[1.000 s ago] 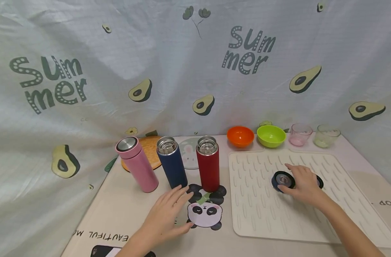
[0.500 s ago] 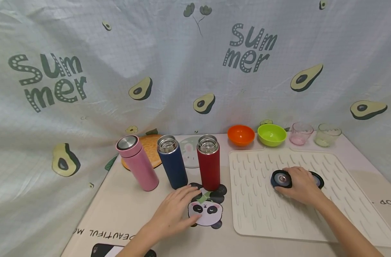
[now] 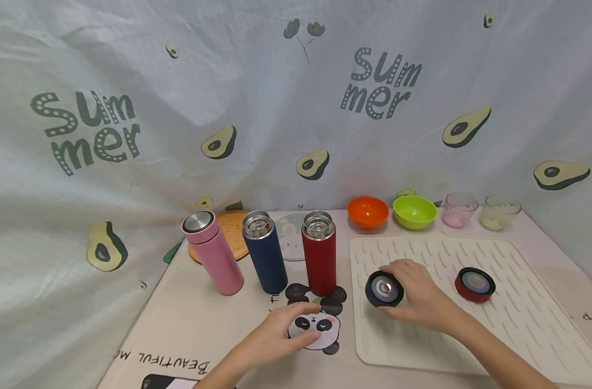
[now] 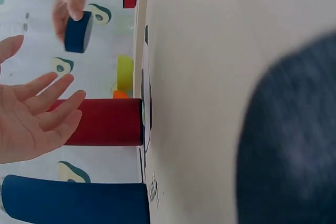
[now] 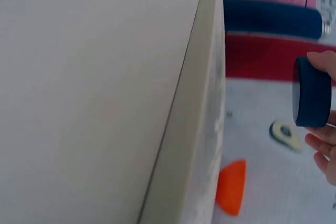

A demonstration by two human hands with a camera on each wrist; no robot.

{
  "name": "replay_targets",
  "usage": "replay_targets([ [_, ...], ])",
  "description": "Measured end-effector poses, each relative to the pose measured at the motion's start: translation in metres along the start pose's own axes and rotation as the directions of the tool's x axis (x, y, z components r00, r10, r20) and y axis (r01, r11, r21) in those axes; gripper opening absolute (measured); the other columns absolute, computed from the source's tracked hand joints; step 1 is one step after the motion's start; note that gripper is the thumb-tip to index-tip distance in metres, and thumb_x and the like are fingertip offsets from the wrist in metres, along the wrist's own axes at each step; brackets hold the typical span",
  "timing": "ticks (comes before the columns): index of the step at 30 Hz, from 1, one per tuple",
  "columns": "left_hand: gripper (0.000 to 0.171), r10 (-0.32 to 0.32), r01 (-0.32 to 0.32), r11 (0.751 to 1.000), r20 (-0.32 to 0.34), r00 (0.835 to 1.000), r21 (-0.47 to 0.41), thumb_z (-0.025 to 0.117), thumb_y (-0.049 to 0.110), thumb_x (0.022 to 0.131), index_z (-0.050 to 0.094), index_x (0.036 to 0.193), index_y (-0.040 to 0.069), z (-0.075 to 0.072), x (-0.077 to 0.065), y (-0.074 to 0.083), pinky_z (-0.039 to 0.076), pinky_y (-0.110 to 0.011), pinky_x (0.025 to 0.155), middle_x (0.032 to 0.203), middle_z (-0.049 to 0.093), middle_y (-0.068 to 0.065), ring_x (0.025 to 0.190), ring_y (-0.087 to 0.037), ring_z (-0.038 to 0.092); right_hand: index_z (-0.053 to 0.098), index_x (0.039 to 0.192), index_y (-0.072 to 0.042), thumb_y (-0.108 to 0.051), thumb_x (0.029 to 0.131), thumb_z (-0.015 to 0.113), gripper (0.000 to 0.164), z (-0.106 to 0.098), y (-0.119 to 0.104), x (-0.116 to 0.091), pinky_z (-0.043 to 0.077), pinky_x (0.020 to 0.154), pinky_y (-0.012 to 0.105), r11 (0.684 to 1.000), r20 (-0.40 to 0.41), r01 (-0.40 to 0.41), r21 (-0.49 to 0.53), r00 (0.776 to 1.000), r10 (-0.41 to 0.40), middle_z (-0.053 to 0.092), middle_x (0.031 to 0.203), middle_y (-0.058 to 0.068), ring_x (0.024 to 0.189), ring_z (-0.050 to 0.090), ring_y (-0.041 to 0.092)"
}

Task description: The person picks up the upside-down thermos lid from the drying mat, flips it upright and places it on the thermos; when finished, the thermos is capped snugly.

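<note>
My right hand (image 3: 419, 294) pinches a blue bottle lid (image 3: 384, 289) by its sides, lifted over the left part of the ribbed mat; in the right wrist view the lid (image 5: 313, 92) shows clear of the table. A red lid (image 3: 475, 284) lies on the mat to the right. My left hand (image 3: 291, 332) hovers above the printed panda, fingers loosely bent and holding nothing. Behind it stand an uncapped blue thermos (image 3: 265, 254) and an uncapped red thermos (image 3: 319, 254), steel mouths showing. A pink thermos (image 3: 213, 254) with its lid on stands at the left.
The cream drying mat (image 3: 422, 351) covers the right of the table. Along the back stand an orange bowl (image 3: 368, 212), a green bowl (image 3: 414, 212), a pink glass (image 3: 458, 210) and a greenish glass (image 3: 499, 213). A printed curtain (image 3: 257, 81) hangs behind.
My right hand has taken up the blue lid and carried it left, leaving the red lid in full sight. The left hand has moved slightly right, its fingers more bent.
</note>
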State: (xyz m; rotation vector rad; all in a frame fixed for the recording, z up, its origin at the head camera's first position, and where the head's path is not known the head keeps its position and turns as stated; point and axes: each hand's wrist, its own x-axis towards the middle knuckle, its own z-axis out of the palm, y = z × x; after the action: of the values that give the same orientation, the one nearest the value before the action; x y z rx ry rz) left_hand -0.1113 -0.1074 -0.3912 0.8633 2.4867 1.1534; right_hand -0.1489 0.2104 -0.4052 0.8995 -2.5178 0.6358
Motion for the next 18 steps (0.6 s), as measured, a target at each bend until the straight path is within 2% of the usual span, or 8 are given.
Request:
replay_targets([
  [5,0.044,-0.037,0.04,0.992,0.028,0.999,-0.121,0.053,0.039,0.092,0.054,0.124,0.009,0.004,0.005,0.004,0.043,-0.041,0.091,0.122,0.057,-0.004,0.111,-0.024,0.051,0.052,0.118,-0.013,-0.039,0.065,0.08,0.065,0.007,-0.034,0.012,0.04,0.087,0.036,0.989,0.074,0.054,0.137,0.995,-0.065,0.05,0.112,-0.01,0.107,0.041,0.01],
  [7,0.044,-0.071,0.079,0.98,0.049,0.996,-0.183,0.051,0.039,0.092,0.054,0.124,0.009,0.006,0.007,0.005,0.043,-0.04,0.091,0.122,0.057,-0.003,0.112,-0.024,0.05,0.05,0.121,-0.014,-0.036,0.068,0.08,0.064,0.01,-0.047,0.016,0.043,0.086,0.034,0.973,0.089,0.1,0.207,0.989,-0.121,0.049,0.115,-0.01,0.107,0.04,0.009],
  [9,0.044,-0.095,0.109,0.965,0.07,0.993,-0.239,0.051,0.04,0.092,0.054,0.123,0.009,0.007,0.009,0.004,0.043,-0.038,0.091,0.121,0.058,-0.001,0.111,-0.021,0.051,0.049,0.122,-0.013,-0.032,0.069,0.079,0.064,0.014,-0.058,0.02,0.044,0.085,0.031,0.951,0.071,0.182,0.252,0.976,-0.205,0.049,0.115,-0.008,0.107,0.04,0.011],
  [12,0.041,-0.101,0.124,0.948,0.093,0.991,-0.292,0.05,0.04,0.092,0.058,0.12,0.011,0.009,0.011,0.005,0.043,-0.032,0.089,0.114,0.061,0.003,0.107,-0.013,0.054,0.049,0.122,-0.009,-0.03,0.069,0.079,0.065,0.019,-0.07,0.025,0.042,0.088,0.03,0.918,0.03,0.291,0.268,0.95,-0.31,0.05,0.115,-0.004,0.108,0.041,0.014],
  [14,0.039,-0.098,0.125,0.939,0.098,0.99,-0.32,0.052,0.04,0.092,0.06,0.116,0.011,0.01,0.012,0.005,0.043,-0.03,0.087,0.109,0.062,0.005,0.102,-0.01,0.055,0.049,0.121,-0.007,-0.03,0.068,0.079,0.065,0.022,-0.076,0.027,0.041,0.089,0.028,0.908,0.005,0.333,0.256,0.938,-0.346,0.051,0.114,-0.003,0.107,0.041,0.015],
  [16,0.038,-0.099,0.131,0.921,0.105,0.99,-0.368,0.053,0.038,0.091,0.061,0.115,0.009,0.01,0.012,0.005,0.044,-0.029,0.086,0.107,0.063,0.003,0.1,-0.01,0.056,0.05,0.12,-0.007,-0.03,0.067,0.08,0.065,0.025,-0.079,0.029,0.04,0.09,0.027,0.905,-0.008,0.346,0.247,0.935,-0.355,0.052,0.113,-0.003,0.107,0.041,0.014],
  [18,0.038,-0.113,0.15,0.891,0.113,0.987,-0.429,0.054,0.035,0.091,0.061,0.115,0.007,0.011,0.011,0.005,0.045,-0.031,0.087,0.107,0.064,0.0,0.1,-0.012,0.057,0.05,0.119,-0.008,-0.03,0.065,0.081,0.066,0.027,-0.081,0.029,0.04,0.09,0.027,0.905,-0.016,0.349,0.244,0.934,-0.356,0.052,0.112,-0.003,0.106,0.042,0.014],
])
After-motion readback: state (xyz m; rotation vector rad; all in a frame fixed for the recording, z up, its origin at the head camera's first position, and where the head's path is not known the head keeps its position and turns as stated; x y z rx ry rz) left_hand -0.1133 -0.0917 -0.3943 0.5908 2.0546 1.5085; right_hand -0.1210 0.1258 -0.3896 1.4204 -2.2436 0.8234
